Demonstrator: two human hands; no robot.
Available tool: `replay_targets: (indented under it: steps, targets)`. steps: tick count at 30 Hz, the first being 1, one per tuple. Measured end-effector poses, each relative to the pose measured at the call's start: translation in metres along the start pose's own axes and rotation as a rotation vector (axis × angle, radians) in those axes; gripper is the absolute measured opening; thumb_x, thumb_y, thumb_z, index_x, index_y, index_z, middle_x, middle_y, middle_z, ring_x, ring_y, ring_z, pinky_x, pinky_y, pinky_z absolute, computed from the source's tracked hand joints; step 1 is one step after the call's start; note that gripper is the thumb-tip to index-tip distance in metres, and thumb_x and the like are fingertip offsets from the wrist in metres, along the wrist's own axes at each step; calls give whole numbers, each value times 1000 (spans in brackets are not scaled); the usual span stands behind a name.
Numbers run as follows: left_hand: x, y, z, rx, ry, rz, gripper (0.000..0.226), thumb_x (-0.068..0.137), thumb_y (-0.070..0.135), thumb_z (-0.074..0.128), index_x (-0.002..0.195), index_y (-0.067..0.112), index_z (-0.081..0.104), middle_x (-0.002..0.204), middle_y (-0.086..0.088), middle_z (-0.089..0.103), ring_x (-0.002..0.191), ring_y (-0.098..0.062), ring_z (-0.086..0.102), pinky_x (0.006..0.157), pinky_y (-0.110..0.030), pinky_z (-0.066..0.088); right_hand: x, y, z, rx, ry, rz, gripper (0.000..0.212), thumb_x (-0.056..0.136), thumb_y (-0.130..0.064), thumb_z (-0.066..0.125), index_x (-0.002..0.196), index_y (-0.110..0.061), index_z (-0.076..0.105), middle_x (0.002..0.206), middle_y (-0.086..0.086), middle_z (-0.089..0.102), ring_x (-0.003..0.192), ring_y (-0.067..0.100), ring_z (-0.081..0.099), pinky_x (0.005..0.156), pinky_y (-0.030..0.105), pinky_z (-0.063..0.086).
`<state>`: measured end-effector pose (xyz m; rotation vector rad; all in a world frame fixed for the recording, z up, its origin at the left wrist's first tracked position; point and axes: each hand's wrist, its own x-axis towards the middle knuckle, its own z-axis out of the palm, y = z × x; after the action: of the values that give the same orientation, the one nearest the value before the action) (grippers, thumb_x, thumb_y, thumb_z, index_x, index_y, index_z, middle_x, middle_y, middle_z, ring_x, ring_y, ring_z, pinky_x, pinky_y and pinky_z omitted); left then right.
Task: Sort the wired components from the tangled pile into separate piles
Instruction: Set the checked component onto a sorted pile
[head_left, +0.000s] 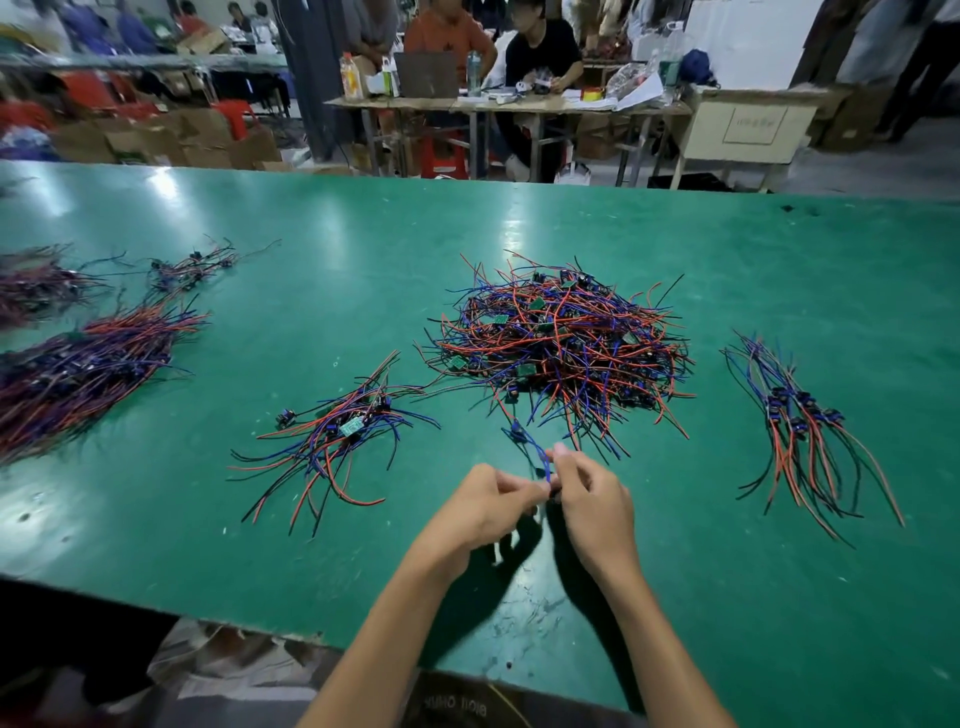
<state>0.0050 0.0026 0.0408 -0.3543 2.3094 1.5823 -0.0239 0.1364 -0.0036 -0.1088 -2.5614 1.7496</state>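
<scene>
Head view: a scuffed green table (322, 218) fills the frame, and the tangled pile (558, 343) lies at its middle. Sorted bundles lie left (337, 431) and right (802, 431). Near the front edge, the left hand (485, 506) and right hand (592, 493) pinch one blue wire (532, 449) between them. Behind, people sit at a cluttered desk (519, 104) among cardboard boxes (171, 137).

Both hands above green tabletop (311, 218), near edge. Left hand (485, 506) and right hand (592, 499) pinching one blue-wired component (524, 439) between them. Tangled pile (561, 338) just beyond; sorted bundles at left (337, 431) and right (800, 421)
</scene>
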Motion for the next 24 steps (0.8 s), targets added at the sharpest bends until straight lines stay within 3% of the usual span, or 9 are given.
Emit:
replay_targets:
  steps: [3, 6, 10, 13, 15, 18, 24]
  targets:
    - [-3, -3, 4, 81, -73, 37, 26, 92, 31, 64, 72, 18, 71, 67, 1, 55, 62, -17, 39, 59, -27, 31, 3, 1, -3, 12, -72, -16, 23, 97, -42, 63, 85, -31, 78, 71, -11, 74, 77, 11, 70, 80, 35, 54]
    - [1, -3, 1, 62, -94, 61, 22, 96, 34, 63, 81, 22, 74, 76, 4, 65, 57, -13, 49, 53, -22, 39, -3, 5, -6, 73, -61, -64, 19, 98, -29, 64, 85, -27, 77, 74, -7, 75, 74, 14, 70, 76, 37, 55]
    - [10, -3, 1, -266, -7, 15, 37, 108, 37, 43, 105, 6, 64, 85, -7, 67, 53, -11, 61, 49, -22, 51, -10, 3, -12, 385, -11, -43, 25, 102, -18, 59, 83, -18, 76, 70, 6, 72, 57, 8, 58, 54, 18, 47]
    - [19, 1, 9, -480, -25, 14, 40, 110, 33, 36, 115, 2, 60, 95, -13, 75, 72, -18, 74, 65, -25, 60, -10, 0, -15, 508, -47, -27, 31, 104, -14, 52, 83, -11, 75, 64, 9, 68, 55, 11, 55, 53, 23, 47]
    - [25, 1, 15, -692, -44, 34, 34, 109, 28, 40, 113, 1, 61, 102, -15, 76, 87, -21, 75, 74, -27, 60, -13, -2, -15, 538, -114, -40, 37, 105, -11, 50, 79, -12, 76, 64, 13, 66, 58, 17, 57, 55, 29, 49]
    - [29, -4, 23, -937, -16, 123, 24, 106, 19, 48, 107, 2, 66, 111, -16, 74, 89, -19, 75, 73, -24, 59, -16, -3, -13, 532, -155, -48, 37, 106, -9, 48, 81, -10, 76, 61, 14, 64, 48, 11, 54, 45, 22, 49]
    - [34, -17, 22, -1089, 93, 248, 24, 92, 27, 67, 109, 10, 64, 107, -10, 75, 97, -19, 73, 78, -22, 57, -14, 4, -8, 414, -30, -42, 26, 107, -19, 49, 91, -13, 70, 69, 13, 73, 55, 10, 58, 52, 20, 51]
